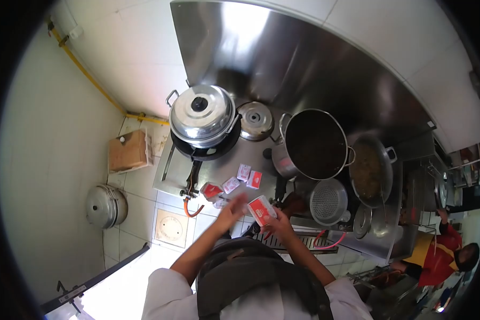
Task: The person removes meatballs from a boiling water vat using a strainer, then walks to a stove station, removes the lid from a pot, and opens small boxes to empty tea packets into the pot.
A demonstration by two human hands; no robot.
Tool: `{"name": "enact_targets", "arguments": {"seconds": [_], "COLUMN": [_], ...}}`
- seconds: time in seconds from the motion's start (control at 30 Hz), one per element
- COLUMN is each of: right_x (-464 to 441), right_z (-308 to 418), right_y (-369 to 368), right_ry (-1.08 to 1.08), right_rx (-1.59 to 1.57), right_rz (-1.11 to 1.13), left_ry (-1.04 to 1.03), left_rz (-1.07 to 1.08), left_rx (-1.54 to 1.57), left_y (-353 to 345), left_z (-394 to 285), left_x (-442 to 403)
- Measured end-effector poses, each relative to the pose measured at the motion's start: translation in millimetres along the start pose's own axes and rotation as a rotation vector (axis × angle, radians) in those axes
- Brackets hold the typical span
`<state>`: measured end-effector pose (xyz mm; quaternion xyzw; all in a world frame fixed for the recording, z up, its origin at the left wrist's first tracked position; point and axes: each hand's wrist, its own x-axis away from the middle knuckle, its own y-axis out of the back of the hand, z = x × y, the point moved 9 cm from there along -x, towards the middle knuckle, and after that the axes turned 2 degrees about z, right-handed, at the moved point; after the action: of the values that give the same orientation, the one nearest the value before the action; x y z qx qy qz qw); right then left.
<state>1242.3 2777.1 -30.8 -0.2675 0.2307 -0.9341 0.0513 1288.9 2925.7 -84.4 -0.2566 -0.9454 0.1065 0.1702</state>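
right hand [277, 220] clamped on a red-and-white box [261, 211], near the small boxes [254, 180] on the counter [218, 169] | left hand [232, 210] just beside it, blurry, can't tell its grip | looks like box-handling tbh | next probably wants a steady right hold

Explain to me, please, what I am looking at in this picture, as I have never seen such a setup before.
There is no machine here: a person works with two bare hands, and the single picture comes from a camera worn on their head, looking forward and down. The right hand holds a red-and-white box. The left hand is beside it, blurred, so its grip is hard to tell. On the steel counter ahead lie more small boxes; a lidded pot stands to the left, a large open pot and a perforated strainer to the right.
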Motion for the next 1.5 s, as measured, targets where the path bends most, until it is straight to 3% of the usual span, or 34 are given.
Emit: {"name": "enact_targets", "arguments": {"seconds": [0.03, 0.1, 0.17, 0.2, 0.3, 0.33, 0.4, 0.43, 0.47, 0.53, 0.63, 0.7, 0.9, 1.03, 1.23, 1.33, 1.5], "right_x": [8.9, 18.5, 35.1, 38.1, 53.6, 60.3, 81.8, 87.6, 100.1, 126.3, 125.3, 124.1, 128.2, 133.8, 128.7, 141.0, 128.6], "right_z": [2.3, 7.6, 28.8, 53.6, 101.5, 117.8, 156.4, 173.0, 184.3, 200.8, 173.5, 152.4, 133.8, 128.8, 116.1, 143.6, 136.9], "right_y": [-8.3, -12.4, -17.7, -27.8, -46.3, -47.8, -54.6, -63.4, -72.0, -96.5, -87.6, -85.3, -75.2, -75.8, -72.0, -90.9, -87.5], "right_ry": [-0.063, -0.120, -0.096, 0.012, 0.267, 0.204, 0.080, 0.311, 0.542, 0.936, 0.797, 0.835, 0.707, 0.884, 0.734, 0.842, 0.735], "right_rx": [-0.158, -0.186, -0.143, 0.168, 0.702, 0.781, 0.936, 1.004, 1.065, 1.238, 1.222, 1.228, 1.091, 1.264, 1.171, 1.210, 1.021], "right_rz": [0.027, 0.165, 0.160, 0.269, 0.406, 0.260, -0.025, -0.051, -0.078, -0.093, -0.092, -0.044, -0.096, -0.045, 0.012, -0.042, -0.137], "left_ry": [-0.085, -0.225, 0.068, 0.188, 0.311, 0.328, 0.324, 0.313, 0.117, 0.086, 0.084, 0.106, 0.079, 0.048, 0.040, 0.000, -0.098], "left_rz": [0.161, 0.331, 0.442, 0.529, 0.614, 0.611, 0.465, 0.392, 0.263, 0.161, 0.065, 0.034, 0.080, 0.050, 0.049, -0.023, -0.101], "left_rx": [0.164, 0.307, 0.663, 0.846, 0.407, 0.169, 0.285, 0.336, 0.135, 0.233, 0.193, 0.121, -0.123, -0.084, -0.160, -0.148, -0.046], "left_y": [-35.5, -79.5, -90.5, -99.6, -117.2, -131.8, -135.5, -133.1, -123.2, -119.2, -112.0, -107.6, -94.6, -98.5, -103.0, -94.6, -98.0], "left_z": [-30.9, -99.0, -108.1, -121.2, -109.9, -120.2, -127.0, -130.6, -138.9, -139.2, -140.3, -133.1, -102.0, -96.7, -106.5, -102.5, -115.8], "left_x": [12.6, 29.9, 23.4, 28.4, 38.5, 48.7, 49.1, 44.9, 38.4, 40.0, 47.9, 56.7, 68.7, 69.5, 75.5, 72.9, 68.5]}}
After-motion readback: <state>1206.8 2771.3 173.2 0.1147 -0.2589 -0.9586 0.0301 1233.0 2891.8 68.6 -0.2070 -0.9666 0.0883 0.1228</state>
